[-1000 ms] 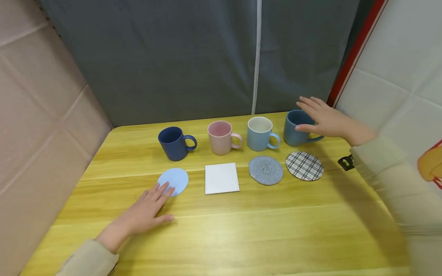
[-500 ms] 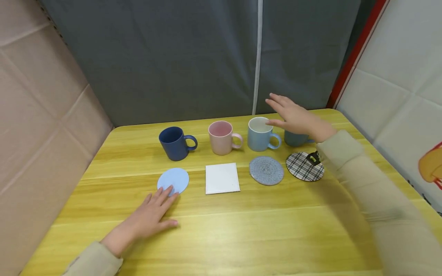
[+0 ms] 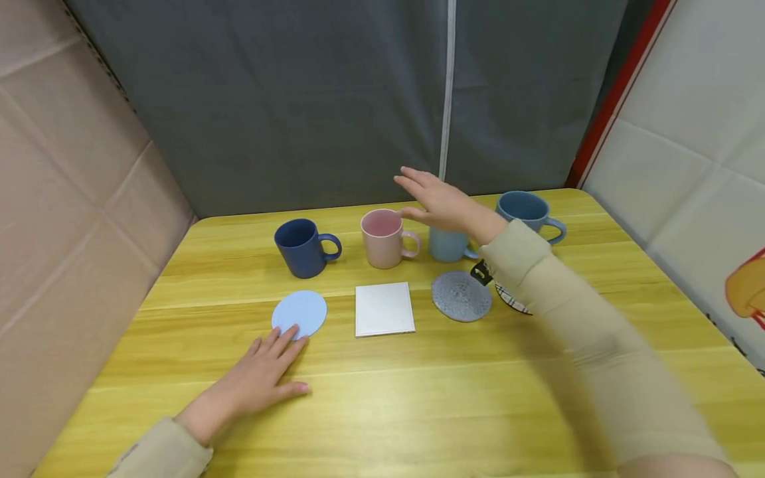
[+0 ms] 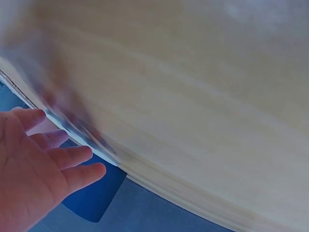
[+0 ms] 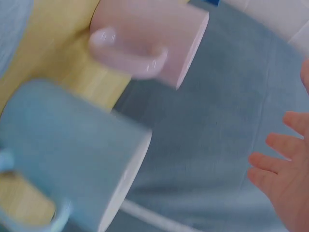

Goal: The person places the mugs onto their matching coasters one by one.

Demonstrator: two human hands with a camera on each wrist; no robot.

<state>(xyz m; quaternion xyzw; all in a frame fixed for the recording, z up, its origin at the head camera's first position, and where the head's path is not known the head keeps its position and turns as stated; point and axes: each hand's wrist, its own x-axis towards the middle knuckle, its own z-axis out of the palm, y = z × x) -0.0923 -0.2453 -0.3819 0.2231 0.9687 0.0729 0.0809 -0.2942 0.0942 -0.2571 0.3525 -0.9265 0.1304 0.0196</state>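
Note:
My left hand (image 3: 259, 378) lies low over the table with its fingers spread, the fingertips right at the near edge of a round pale blue coaster (image 3: 301, 309). Above the row of mugs my right hand (image 3: 445, 206) reaches left with straight fingers and holds nothing. Its thumb overlaps the rim of the pink mug (image 3: 380, 251) in the head view. The light blue mug (image 3: 445, 247) is partly hidden behind that hand and wrist. A navy mug (image 3: 301, 255) stands at the row's left, a teal mug (image 3: 526, 209) at its right. In the right wrist view the fingers stand apart from both nearby mugs.
In front of the mugs lie a white square coaster (image 3: 384, 310), a grey woven round coaster (image 3: 460, 299) and a plaid round coaster (image 3: 510, 300), mostly covered by my right sleeve. A dark grey curtain (image 3: 299, 119) hangs behind the wooden table (image 3: 382, 411).
My right hand has swept left, from over the teal mug past the light blue mug to near the pink one. The left hand has shifted slightly right. Mugs and coasters stay put.

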